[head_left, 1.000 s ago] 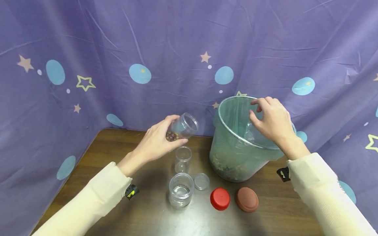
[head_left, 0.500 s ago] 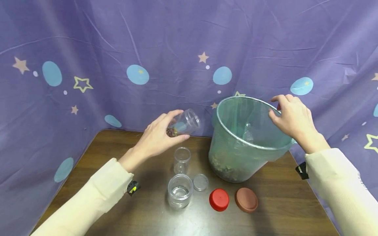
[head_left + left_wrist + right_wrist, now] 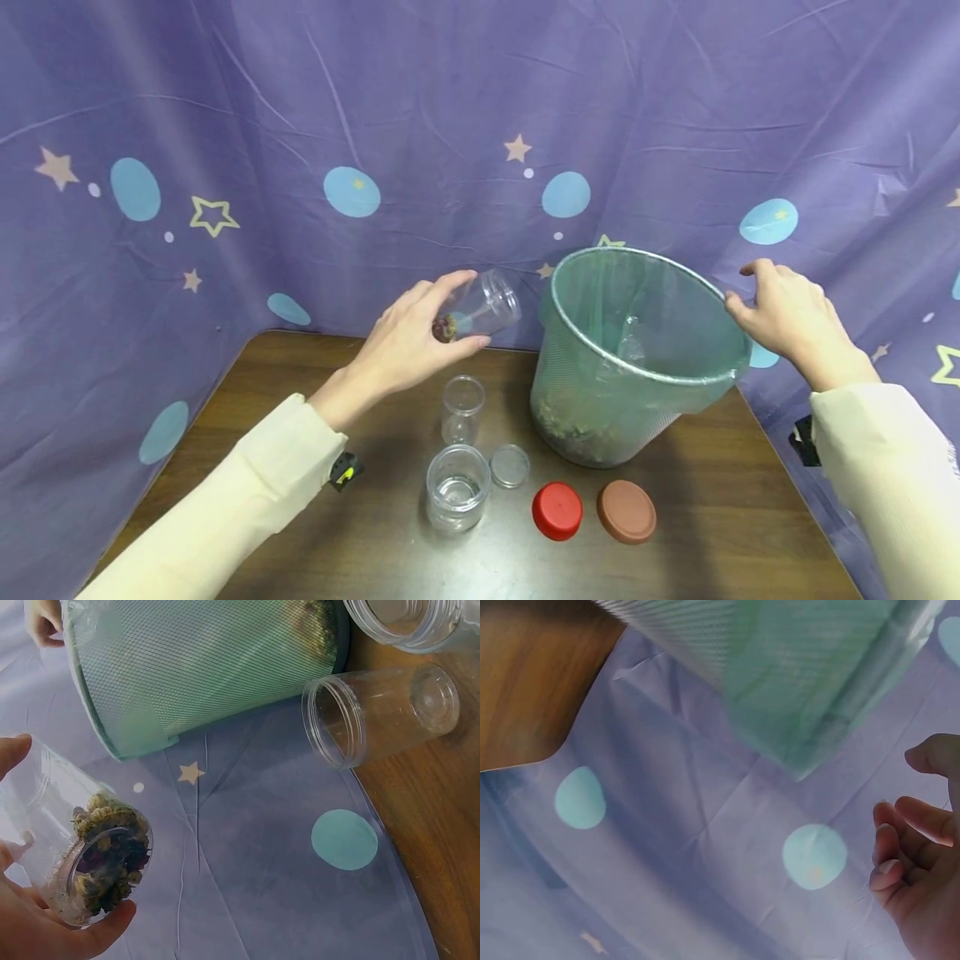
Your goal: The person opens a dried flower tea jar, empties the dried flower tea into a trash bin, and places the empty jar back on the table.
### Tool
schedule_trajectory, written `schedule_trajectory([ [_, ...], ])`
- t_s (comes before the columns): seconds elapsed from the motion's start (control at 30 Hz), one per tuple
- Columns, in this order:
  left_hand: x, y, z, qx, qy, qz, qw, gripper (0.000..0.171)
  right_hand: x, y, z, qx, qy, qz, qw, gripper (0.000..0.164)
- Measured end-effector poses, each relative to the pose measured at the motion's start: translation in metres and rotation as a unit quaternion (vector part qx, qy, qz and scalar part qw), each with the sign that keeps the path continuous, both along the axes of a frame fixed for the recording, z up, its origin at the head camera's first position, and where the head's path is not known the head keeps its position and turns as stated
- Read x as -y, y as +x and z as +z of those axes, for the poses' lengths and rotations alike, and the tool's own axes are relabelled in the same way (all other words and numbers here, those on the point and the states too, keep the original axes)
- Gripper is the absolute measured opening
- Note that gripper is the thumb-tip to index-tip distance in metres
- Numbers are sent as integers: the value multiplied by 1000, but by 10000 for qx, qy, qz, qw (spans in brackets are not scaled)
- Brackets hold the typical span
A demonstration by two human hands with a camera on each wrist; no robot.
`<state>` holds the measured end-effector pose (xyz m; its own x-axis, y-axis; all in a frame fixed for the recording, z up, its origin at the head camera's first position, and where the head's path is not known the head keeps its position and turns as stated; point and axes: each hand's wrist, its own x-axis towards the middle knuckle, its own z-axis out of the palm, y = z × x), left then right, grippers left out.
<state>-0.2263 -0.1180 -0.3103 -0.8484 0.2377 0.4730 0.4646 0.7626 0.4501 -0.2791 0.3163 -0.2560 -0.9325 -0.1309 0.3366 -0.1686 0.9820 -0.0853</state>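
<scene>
My left hand point(image 3: 401, 337) grips a clear plastic jar point(image 3: 480, 304) above the table, tilted with its uncovered mouth toward the bin. Dried flower buds point(image 3: 109, 855) lie gathered at the jar's bottom end. To the right stands a mesh waste bin point(image 3: 600, 400) lined with a green bag, and plant bits show through its lower wall. Beside the bin's right rim hovers my right hand point(image 3: 795, 321), holding nothing. In the right wrist view its fingers point(image 3: 922, 817) are loosely curled and apart from the green liner point(image 3: 802, 690).
Two uncovered clear jars, a narrow one point(image 3: 462, 412) and a wider one point(image 3: 457, 492), stand on the wooden table point(image 3: 360, 533). Close by lie a clear lid point(image 3: 510, 465), a red lid point(image 3: 557, 510) and a brown lid point(image 3: 626, 511). A purple curtain point(image 3: 450, 100) hangs behind.
My right hand has moved right, from over the bin's mouth to outside its rim. The left hand has shifted slightly right and up with the jar, which tilts a little further.
</scene>
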Motion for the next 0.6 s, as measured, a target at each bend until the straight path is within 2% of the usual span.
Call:
schedule_trajectory([
  [0.2, -1, -2, 4, -143, -2, -4, 9999, 75, -11, 0, -7, 476, 176, -232, 9984, 56],
  [0.4, -8, -3, 6, 59, 1, 29, 10000, 80, -17, 2, -18, 1134, 437, -473, 9915, 70],
  [0.6, -14, -5, 10, 241, -8, 124, 9996, 79, -20, 5, -23, 1402, 494, -597, 9871, 75],
])
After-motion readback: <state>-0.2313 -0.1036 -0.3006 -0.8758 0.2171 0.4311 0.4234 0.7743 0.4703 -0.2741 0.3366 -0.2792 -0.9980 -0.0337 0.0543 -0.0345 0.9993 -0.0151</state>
